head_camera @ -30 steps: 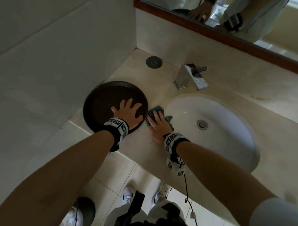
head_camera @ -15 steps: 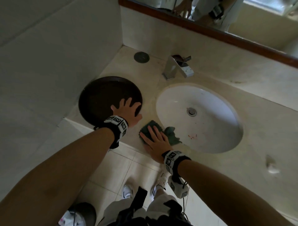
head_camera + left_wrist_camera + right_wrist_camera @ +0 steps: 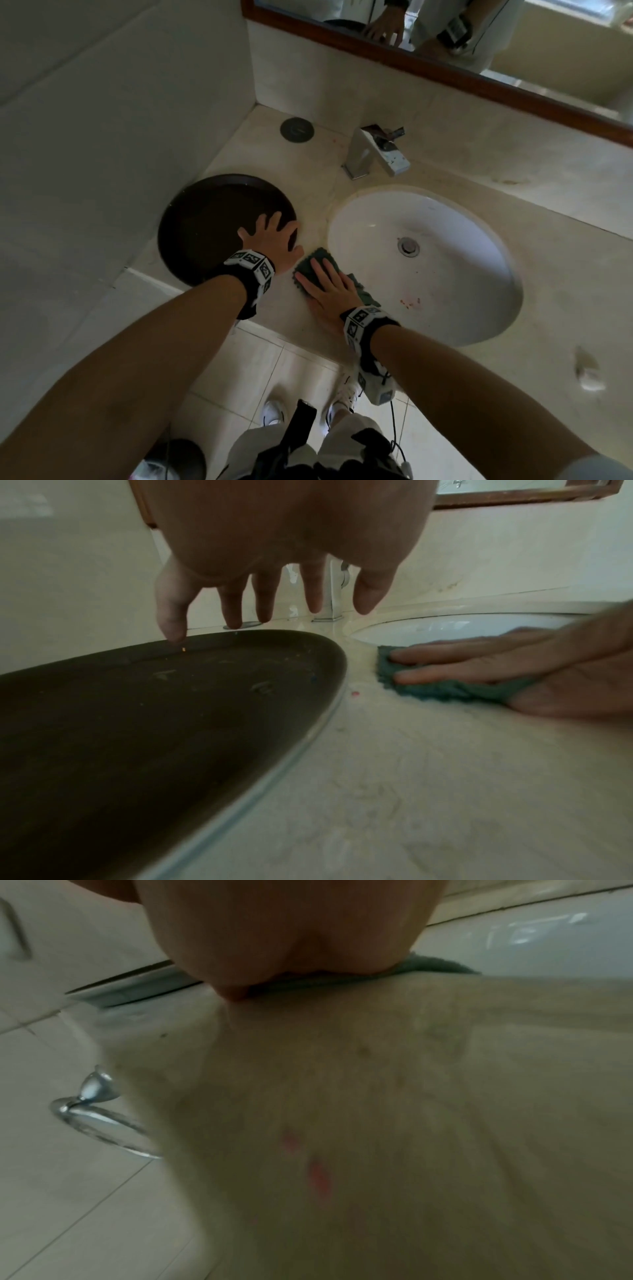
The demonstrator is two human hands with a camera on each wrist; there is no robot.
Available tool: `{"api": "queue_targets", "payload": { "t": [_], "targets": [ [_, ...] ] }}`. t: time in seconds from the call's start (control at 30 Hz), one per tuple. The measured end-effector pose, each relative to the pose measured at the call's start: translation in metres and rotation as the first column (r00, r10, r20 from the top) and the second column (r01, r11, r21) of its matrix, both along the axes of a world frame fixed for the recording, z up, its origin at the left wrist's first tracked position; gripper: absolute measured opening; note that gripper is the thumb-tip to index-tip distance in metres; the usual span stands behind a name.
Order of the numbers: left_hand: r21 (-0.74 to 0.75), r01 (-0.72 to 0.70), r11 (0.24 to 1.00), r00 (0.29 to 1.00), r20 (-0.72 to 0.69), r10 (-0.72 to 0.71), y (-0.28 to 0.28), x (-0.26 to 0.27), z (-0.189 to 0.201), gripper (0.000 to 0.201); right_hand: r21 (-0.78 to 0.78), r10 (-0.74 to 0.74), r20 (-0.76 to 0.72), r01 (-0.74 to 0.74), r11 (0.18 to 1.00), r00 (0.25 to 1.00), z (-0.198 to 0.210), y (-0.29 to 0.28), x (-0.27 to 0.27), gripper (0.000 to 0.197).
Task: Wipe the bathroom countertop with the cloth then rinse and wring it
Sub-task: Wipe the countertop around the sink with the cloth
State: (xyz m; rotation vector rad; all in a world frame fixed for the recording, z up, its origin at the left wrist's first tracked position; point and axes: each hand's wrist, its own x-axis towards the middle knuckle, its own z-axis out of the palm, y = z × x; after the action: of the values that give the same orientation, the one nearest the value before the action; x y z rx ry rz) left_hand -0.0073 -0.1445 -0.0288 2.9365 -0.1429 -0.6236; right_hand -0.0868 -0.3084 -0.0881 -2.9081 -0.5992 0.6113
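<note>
Head view: green cloth at frame centre, flat on countertop strip between dark round tray and sink basin. Your right hand presses it, fingers straight and spread. Left hand spread flat on tray edge. Wiping step in hand; next, keep sweeping, then rinse at faucet. Cloth long axis runs upper left to lower right, tail overhanging basin rim.

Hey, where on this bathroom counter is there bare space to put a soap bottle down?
Widest bare patch: the countertop right of the sink, up to the backsplash. A smaller one lies in the back corner between the round cap and the faucet. Crowded: the strip between the dark tray and sink, where the right hand presses the cloth.
</note>
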Motion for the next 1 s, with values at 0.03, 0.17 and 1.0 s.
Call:
{"api": "queue_targets", "payload": {
  "t": [0.03,0.17,1.0],
  "targets": [
    [-0.001,-0.009,1.000,1.000,0.000,0.009,0.001,0.002,0.000,0.059,-0.010,0.015,-0.031,-0.015,1.000,0.999,-0.001,-0.001,0.009,0.060],
    [0.006,-0.048,0.999,0.999,0.011,0.048,0.010,0.010,0.001,0.057,-0.003,0.061,-0.047,-0.061,0.998,0.997,0.000,0.003,0.032,0.069],
    [0.045,0.045,0.998,0.998,0.036,-0.047,0.027,-0.037,0.005,0.058,0.082,0.169,0.011,-0.169,0.982,0.986,0.010,0.038,-0.071,0.068]
  ]
}}
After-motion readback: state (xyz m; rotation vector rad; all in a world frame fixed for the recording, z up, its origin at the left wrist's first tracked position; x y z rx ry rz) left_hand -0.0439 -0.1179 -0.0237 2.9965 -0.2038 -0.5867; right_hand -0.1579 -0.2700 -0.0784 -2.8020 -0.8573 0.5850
